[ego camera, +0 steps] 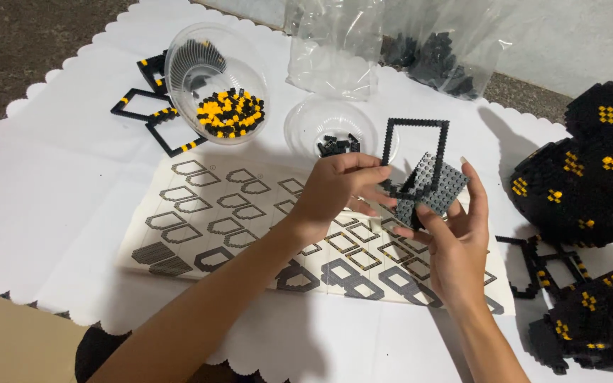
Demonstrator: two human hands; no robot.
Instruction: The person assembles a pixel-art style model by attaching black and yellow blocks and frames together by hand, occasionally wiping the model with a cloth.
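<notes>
A white scalloped cloth [51, 177] covers the counter, with a printed instruction sheet [250, 227] lying on it below two clear bowls [214, 78] of small bricks. Above the sheet, the right hand [455, 241] grips a grey baseplate [438, 188] from below, fingers curled round its edge. The left hand [335, 188] pinches a black rectangular brick frame [415, 152] standing upright on the plate. Pressing down near the frame's base, with the plate well supported, would probably seat it without bending it.

Both forearms bare to the frame edge, no sleeves, watch or rings visible; left hand [335, 191] and right hand [455, 245] ungloved, fingernails short, unpainted.
</notes>
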